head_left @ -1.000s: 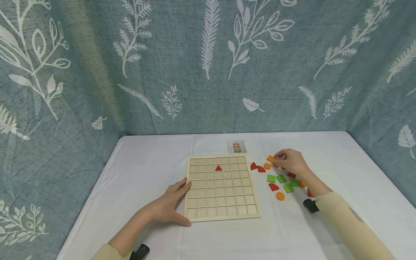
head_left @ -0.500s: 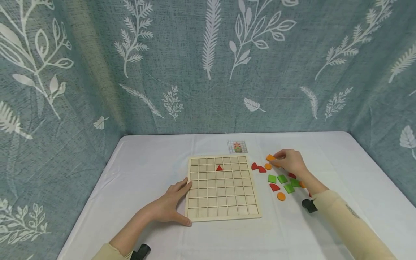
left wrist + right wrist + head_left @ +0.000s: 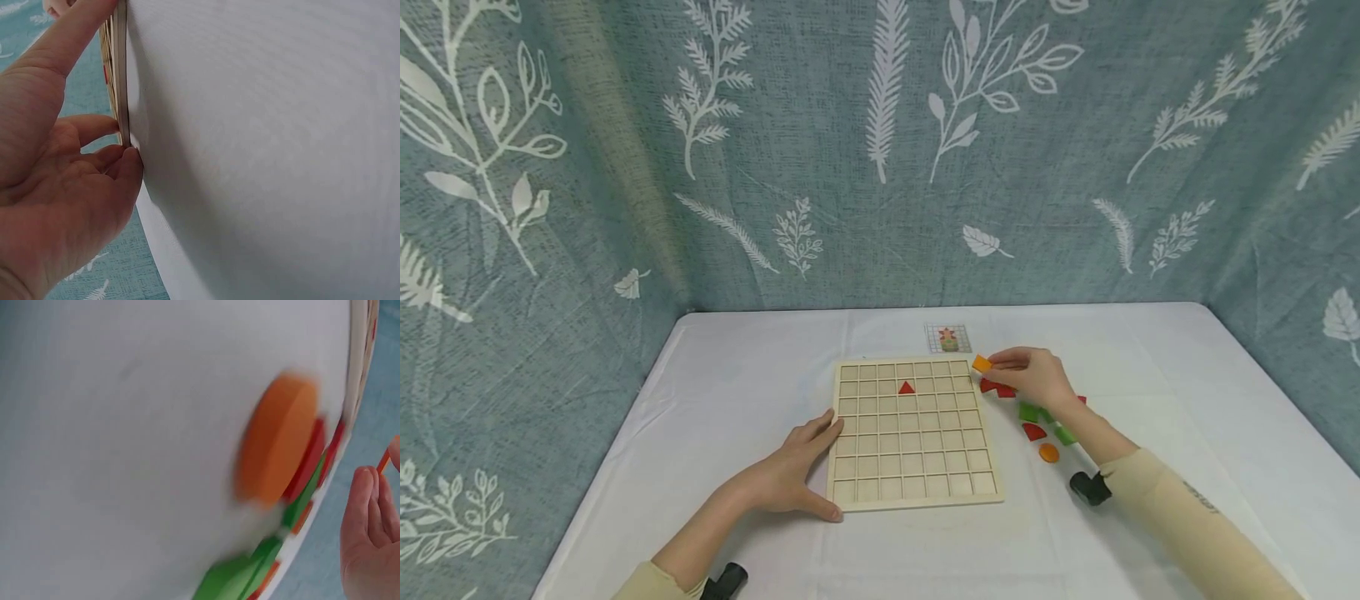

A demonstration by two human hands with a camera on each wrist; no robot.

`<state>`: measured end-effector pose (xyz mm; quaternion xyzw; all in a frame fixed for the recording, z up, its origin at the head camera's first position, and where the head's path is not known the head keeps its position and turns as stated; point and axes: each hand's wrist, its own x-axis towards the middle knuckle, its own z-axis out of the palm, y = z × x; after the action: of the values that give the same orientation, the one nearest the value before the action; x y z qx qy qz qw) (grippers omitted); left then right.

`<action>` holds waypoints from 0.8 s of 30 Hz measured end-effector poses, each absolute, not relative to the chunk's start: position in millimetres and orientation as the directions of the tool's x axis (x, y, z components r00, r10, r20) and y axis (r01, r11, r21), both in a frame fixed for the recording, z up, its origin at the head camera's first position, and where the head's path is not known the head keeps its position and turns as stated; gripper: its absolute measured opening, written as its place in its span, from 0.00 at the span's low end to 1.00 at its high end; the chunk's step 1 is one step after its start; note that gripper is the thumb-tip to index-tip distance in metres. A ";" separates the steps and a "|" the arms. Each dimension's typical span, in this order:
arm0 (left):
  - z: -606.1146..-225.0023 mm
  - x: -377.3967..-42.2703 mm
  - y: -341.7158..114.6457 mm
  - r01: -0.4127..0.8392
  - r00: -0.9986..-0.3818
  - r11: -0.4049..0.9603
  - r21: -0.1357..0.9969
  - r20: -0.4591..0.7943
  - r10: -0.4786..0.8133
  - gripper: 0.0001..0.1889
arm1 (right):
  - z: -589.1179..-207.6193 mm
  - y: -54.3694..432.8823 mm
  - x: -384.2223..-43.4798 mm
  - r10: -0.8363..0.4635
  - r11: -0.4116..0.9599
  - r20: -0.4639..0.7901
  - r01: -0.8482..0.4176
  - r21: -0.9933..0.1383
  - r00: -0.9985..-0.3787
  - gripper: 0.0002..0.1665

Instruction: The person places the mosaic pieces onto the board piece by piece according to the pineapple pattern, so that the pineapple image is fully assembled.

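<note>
My right hand (image 3: 1037,379) pinches an orange square tile (image 3: 981,363) between thumb and fingertips, near the top right corner of the wooden grid board (image 3: 917,443). In the right wrist view the tile is only a thin orange edge at the fingertips. My left hand (image 3: 788,473) rests along the board's left side, thumb spread to the lower left corner. Its fingertips (image 3: 132,164) touch the board's edge in the left wrist view. One red triangle tile (image 3: 907,388) lies on the board, in the upper rows.
Right of the board lie loose tiles: red quarter-circles (image 3: 1033,432), green squares (image 3: 1028,412) and an orange round tile (image 3: 1048,453). The right forearm covers part of this group. A small pattern card (image 3: 948,338) lies behind the board on the white tablecloth (image 3: 760,358).
My right hand has picked the orange square tile from the loose tiles and carried it left to the board's corner. The left hand and the board stay in place.
</note>
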<state>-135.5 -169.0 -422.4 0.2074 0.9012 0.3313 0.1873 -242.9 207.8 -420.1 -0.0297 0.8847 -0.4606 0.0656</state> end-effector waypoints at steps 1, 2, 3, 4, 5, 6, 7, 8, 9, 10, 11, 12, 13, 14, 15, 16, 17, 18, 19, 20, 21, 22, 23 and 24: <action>-422.9 -135.6 -169.1 0.250 -0.844 0.696 0.673 -0.201 0.498 0.63 | -419.5 203.2 -242.4 -0.125 0.559 -0.097 0.011 -0.829 -0.987 0.23; -423.3 -135.8 -169.1 0.250 -0.844 0.696 0.673 -0.201 0.497 0.64 | -419.2 198.5 -242.1 -0.135 0.550 -0.100 0.010 -0.835 -0.986 0.22; -423.6 -136.0 -169.1 0.250 -0.844 0.697 0.672 -0.201 0.497 0.64 | -418.9 193.9 -242.1 -0.152 0.541 -0.103 0.004 -0.841 -0.983 0.22; -424.0 -136.2 -169.2 0.251 -0.845 0.698 0.671 -0.201 0.496 0.64 | -418.8 189.1 -242.0 -0.167 0.532 -0.103 -0.002 -0.847 -0.981 0.22; -424.3 -136.2 -169.1 0.250 -0.845 0.699 0.670 -0.202 0.496 0.64 | -418.7 184.0 -241.8 -0.184 0.525 -0.099 -0.012 -0.851 -0.978 0.21; -424.6 -136.4 -169.2 0.251 -0.845 0.700 0.669 -0.201 0.496 0.64 | -419.2 179.0 -241.7 -0.200 0.524 -0.094 -0.025 -0.851 -0.975 0.21; -424.6 -136.4 -169.2 0.251 -0.845 0.699 0.670 -0.201 0.496 0.64 | -419.6 174.0 -241.3 -0.216 0.530 -0.086 -0.043 -0.847 -0.973 0.20; -425.0 -136.4 -169.2 0.250 -0.845 0.698 0.671 -0.201 0.496 0.64 | -420.1 169.0 -240.8 -0.232 0.534 -0.079 -0.059 -0.843 -0.970 0.19; -425.1 -136.4 -169.1 0.250 -0.845 0.697 0.672 -0.200 0.496 0.64 | -420.8 164.3 -240.4 -0.253 0.538 -0.070 -0.080 -0.839 -0.965 0.19; -425.2 -136.4 -169.2 0.250 -0.844 0.697 0.672 -0.200 0.497 0.64 | -421.2 159.3 -239.8 -0.271 0.541 -0.065 -0.096 -0.835 -0.960 0.17; -425.1 -136.3 -169.2 0.250 -0.844 0.696 0.673 -0.200 0.497 0.64 | -421.6 154.7 -239.2 -0.292 0.544 -0.060 -0.114 -0.831 -0.955 0.17; -425.2 -136.3 -169.2 0.252 -0.844 0.694 0.675 -0.198 0.499 0.64 | -421.8 150.1 -238.6 -0.309 0.547 -0.059 -0.127 -0.827 -0.949 0.16; -425.3 -136.2 -169.2 0.252 -0.844 0.694 0.675 -0.198 0.499 0.64 | -422.0 145.9 -238.1 -0.329 0.549 -0.058 -0.141 -0.824 -0.943 0.15; -425.4 -136.2 -169.2 0.252 -0.844 0.694 0.674 -0.198 0.499 0.63 | -422.2 141.9 -237.8 -0.349 0.550 -0.055 -0.156 -0.821 -0.936 0.15; -425.3 -136.1 -169.1 0.252 -0.844 0.694 0.674 -0.198 0.499 0.63 | -422.4 138.1 -237.6 -0.369 0.551 -0.052 -0.174 -0.816 -0.928 0.14; -425.3 -136.1 -169.1 0.252 -0.844 0.695 0.673 -0.198 0.498 0.63 | -422.4 134.7 -237.3 -0.386 0.553 -0.049 -0.188 -0.811 -0.921 0.13; -425.1 -136.0 -169.1 0.252 -0.844 0.695 0.674 -0.199 0.498 0.63 | -422.2 131.4 -237.0 -0.403 0.557 -0.042 -0.208 -0.804 -0.914 0.13; -425.0 -136.0 -169.1 0.252 -0.844 0.695 0.674 -0.199 0.499 0.63 | -422.6 128.6 -237.0 -0.420 0.563 -0.034 -0.231 -0.794 -0.907 0.12; -424.9 -136.0 -169.2 0.252 -0.843 0.694 0.674 -0.199 0.499 0.63 | -422.7 126.2 -236.9 -0.438 0.568 -0.026 -0.254 -0.783 -0.899 0.12; -424.6 -136.0 -169.4 0.252 -0.843 0.693 0.675 -0.199 0.500 0.63 | -422.9 124.2 -236.8 -0.455 0.570 -0.018 -0.275 -0.774 -0.890 0.12; -424.3 -135.9 -169.6 0.253 -0.842 0.692 0.676 -0.198 0.502 0.63 | -422.9 122.6 -236.5 -0.474 0.571 -0.006 -0.302 -0.764 -0.880 0.11; -424.1 -135.9 -169.8 0.255 -0.841 0.691 0.677 -0.197 0.504 0.63 | -423.1 121.3 -236.3 -0.488 0.571 0.005 -0.324 -0.755 -0.873 0.11; -424.0 -135.8 -170.0 0.257 -0.840 0.689 0.677 -0.196 0.506 0.63 | -423.2 120.1 -236.1 -0.502 0.571 0.020 -0.349 -0.743 -0.864 0.11; -424.0 -135.8 -170.3 0.260 -0.839 0.689 0.677 -0.195 0.507 0.63 | -423.5 119.1 -235.8 -0.513 0.569 0.032 -0.367 -0.736 -0.858 0.11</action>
<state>-135.8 -170.3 -424.0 0.2131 0.8998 0.3317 0.1867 -235.8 119.1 -423.5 -0.2498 0.8807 -0.3915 0.0930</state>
